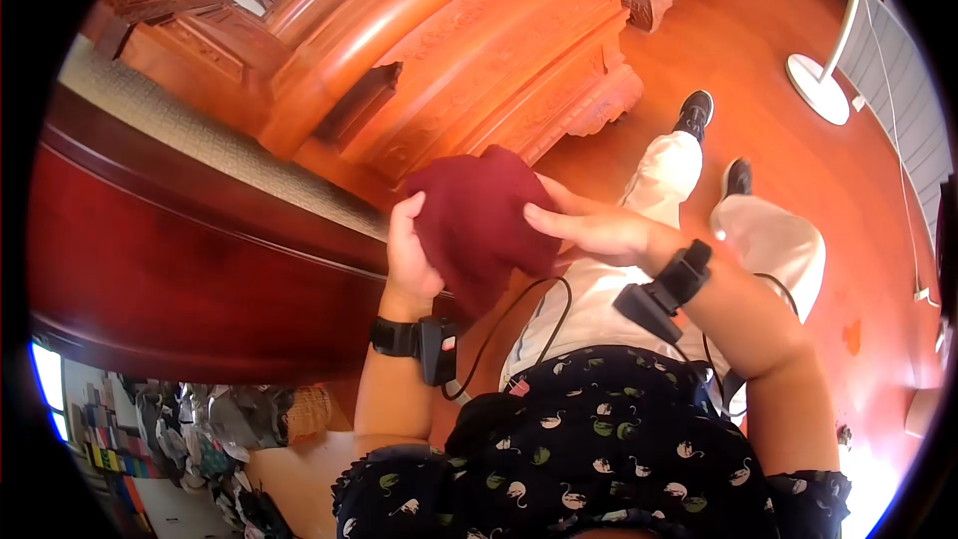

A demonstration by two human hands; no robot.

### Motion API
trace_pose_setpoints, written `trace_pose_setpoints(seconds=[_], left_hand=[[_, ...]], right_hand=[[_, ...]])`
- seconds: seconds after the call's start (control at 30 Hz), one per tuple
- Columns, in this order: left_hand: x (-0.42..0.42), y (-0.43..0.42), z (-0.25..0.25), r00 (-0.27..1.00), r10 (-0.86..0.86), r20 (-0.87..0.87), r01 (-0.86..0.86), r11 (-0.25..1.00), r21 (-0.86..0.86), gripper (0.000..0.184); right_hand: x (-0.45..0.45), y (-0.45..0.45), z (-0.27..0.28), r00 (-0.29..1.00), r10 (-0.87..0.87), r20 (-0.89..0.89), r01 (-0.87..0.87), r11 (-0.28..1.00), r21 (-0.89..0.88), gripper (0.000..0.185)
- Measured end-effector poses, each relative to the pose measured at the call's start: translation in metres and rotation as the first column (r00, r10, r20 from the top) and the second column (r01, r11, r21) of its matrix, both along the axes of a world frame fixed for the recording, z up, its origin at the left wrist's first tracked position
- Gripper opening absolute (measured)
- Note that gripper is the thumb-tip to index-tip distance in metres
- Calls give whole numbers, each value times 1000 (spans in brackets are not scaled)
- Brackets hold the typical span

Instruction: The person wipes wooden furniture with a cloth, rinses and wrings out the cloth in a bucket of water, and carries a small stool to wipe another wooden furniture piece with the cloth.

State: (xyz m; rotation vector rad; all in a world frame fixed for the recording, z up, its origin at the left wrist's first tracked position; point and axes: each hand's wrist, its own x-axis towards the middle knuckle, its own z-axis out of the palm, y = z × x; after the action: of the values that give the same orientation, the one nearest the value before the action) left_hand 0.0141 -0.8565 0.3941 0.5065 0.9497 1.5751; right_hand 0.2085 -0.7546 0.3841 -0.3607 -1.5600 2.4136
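A maroon cloth [484,225], bunched or folded with soft creases, is held up in front of my lap between both hands. My left hand [411,258] grips its left edge, thumb on the near face and the other fingers hidden behind. On the opposite side my right hand [589,225] is closed on the right edge, its thumb pressed on the fabric and its other fingers partly covered. Black straps with small devices sit on both wrists, and dark cables run from them.
To my left stands a dark red glossy wooden piece [200,250] with a curved edge. Carved wooden furniture [479,70] lies ahead. A white stand [818,90] is on the reddish floor at right. Books and bagged items [210,429] are at lower left.
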Motion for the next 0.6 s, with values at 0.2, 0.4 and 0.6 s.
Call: trace_pose_setpoints(seconds=[0.2, 0.4, 0.6], left_hand=[[-13, 3, -5, 928, 211, -307, -254, 961, -106, 34], [-14, 3, 20, 796, 372, -477, -355, 926, 130, 27], [-43, 2, 11, -84, 252, -964, -522, 813, 257, 26]], right_hand=[[-32, 14, -6, 986, -128, 104, 128, 992, 12, 53], [-55, 38, 1, 980, -194, -46, 197, 909, 368, 47], [-85, 59, 8, 984, -165, -73, 179, 866, 466, 41]])
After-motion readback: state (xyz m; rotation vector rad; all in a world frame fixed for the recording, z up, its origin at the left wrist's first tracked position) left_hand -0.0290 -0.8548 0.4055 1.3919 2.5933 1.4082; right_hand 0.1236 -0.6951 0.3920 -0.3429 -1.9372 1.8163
